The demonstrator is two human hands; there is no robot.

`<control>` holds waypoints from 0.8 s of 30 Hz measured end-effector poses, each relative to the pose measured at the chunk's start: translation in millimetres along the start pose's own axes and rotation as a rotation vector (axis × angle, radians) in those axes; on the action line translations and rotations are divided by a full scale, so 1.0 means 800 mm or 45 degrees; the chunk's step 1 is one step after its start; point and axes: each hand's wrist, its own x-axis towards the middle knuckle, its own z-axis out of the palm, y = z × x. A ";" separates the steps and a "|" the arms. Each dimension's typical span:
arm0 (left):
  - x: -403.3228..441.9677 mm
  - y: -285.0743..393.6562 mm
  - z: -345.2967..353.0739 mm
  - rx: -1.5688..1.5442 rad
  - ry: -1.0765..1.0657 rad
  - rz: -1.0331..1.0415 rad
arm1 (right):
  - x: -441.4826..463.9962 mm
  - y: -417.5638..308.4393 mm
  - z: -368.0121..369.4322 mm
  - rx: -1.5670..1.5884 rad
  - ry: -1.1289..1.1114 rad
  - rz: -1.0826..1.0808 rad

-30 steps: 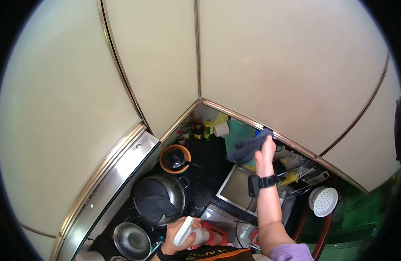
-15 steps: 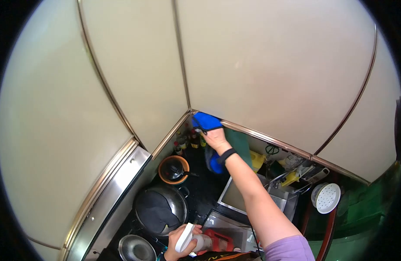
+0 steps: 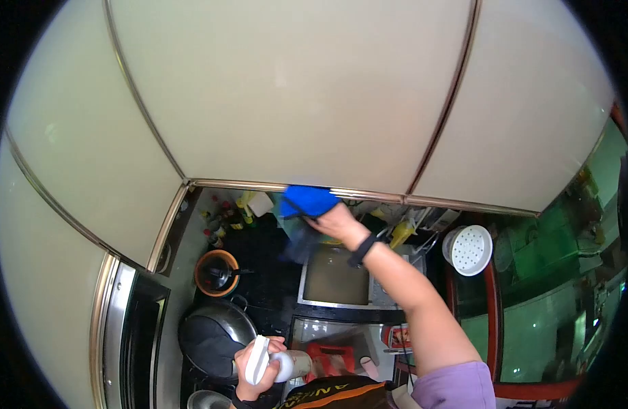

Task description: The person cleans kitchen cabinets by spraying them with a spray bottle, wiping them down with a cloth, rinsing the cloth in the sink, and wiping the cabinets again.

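Note:
My right hand [image 3: 340, 222] is closed on a blue cloth with dark edging [image 3: 307, 202]. The cloth lies against the metal trim [image 3: 239, 184] along the bottom of the pale wall cabinets [image 3: 293, 102], and its lower part hangs blurred over the counter. Low in the view, my left hand [image 3: 249, 378] grips a spray bottle [image 3: 292, 365] with a white trigger head, tilted on its side. Fingers of that hand are partly hidden behind the white head.
Below my right arm is a metal sink [image 3: 336, 273]. At left stand a large pan [image 3: 239, 320] and an orange-rimmed pot [image 3: 206, 286]. Several bottles [image 3: 229, 215] fill the back corner. A white perforated basket [image 3: 472, 251] sits at right, beside a red-framed window [image 3: 492, 327].
The view has turned right, so the counter items appear further left. My right hand has moved the cloth along the trim, rightward away from the cabinet corner. My left hand keeps the spray bottle.

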 end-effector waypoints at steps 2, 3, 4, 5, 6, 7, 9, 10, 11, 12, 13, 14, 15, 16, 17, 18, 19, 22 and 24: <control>0.006 0.005 0.008 -0.036 -0.061 0.005 | -0.062 0.016 -0.059 -0.093 -0.064 0.158; 0.004 0.004 0.012 -0.041 -0.066 0.008 | -0.086 0.024 -0.083 -0.081 -0.067 0.224; 0.003 0.002 0.016 -0.053 -0.073 0.013 | -0.118 0.033 -0.103 -0.053 -0.057 0.371; 0.004 0.002 0.017 -0.061 -0.081 0.021 | -0.127 0.034 -0.139 0.016 0.008 0.444; 0.005 0.007 0.018 -0.066 -0.089 0.038 | -0.136 0.034 -0.161 0.103 0.133 0.510; 0.006 0.005 0.019 -0.068 -0.085 0.048 | -0.137 0.027 -0.170 0.011 0.194 0.577; 0.000 0.000 0.017 -0.064 -0.118 0.024 | -0.139 0.024 -0.156 -0.036 0.237 0.708; -0.001 0.000 0.017 0.010 -0.151 0.006 | -0.128 0.012 -0.142 0.244 0.523 0.757; 0.001 -0.001 0.020 0.008 -0.161 0.019 | -0.120 0.012 -0.133 0.194 0.427 0.742; 0.002 -0.002 0.024 -0.034 -0.162 0.018 | -0.115 0.014 -0.115 0.207 0.419 0.662; 0.005 0.000 0.029 -0.074 -0.165 0.014 | -0.112 0.016 -0.106 0.223 0.410 0.585; 0.009 0.004 0.033 -0.092 -0.162 0.008 | -0.119 0.024 -0.110 0.213 0.421 0.603; 0.013 0.007 0.037 -0.088 -0.192 -0.003 | -0.124 0.030 -0.121 0.215 0.316 0.488; 0.017 0.008 0.040 -0.071 -0.201 0.009 | -0.131 0.035 -0.129 0.216 0.206 0.371; 0.023 0.009 0.046 -0.057 -0.206 0.024 | -0.154 0.046 -0.140 0.292 0.184 0.380; 0.030 0.009 0.052 -0.059 -0.229 0.039 | -0.173 0.049 -0.159 0.279 0.203 0.458; 0.034 0.009 0.058 -0.064 -0.240 0.040 | -0.186 0.053 -0.181 0.266 0.222 0.525; 0.044 0.006 0.070 -0.104 -0.260 0.020 | -0.231 0.068 -0.245 0.314 0.430 0.804; 0.045 0.006 0.076 -0.101 -0.273 -0.001 | -0.270 0.079 -0.267 0.027 0.422 0.822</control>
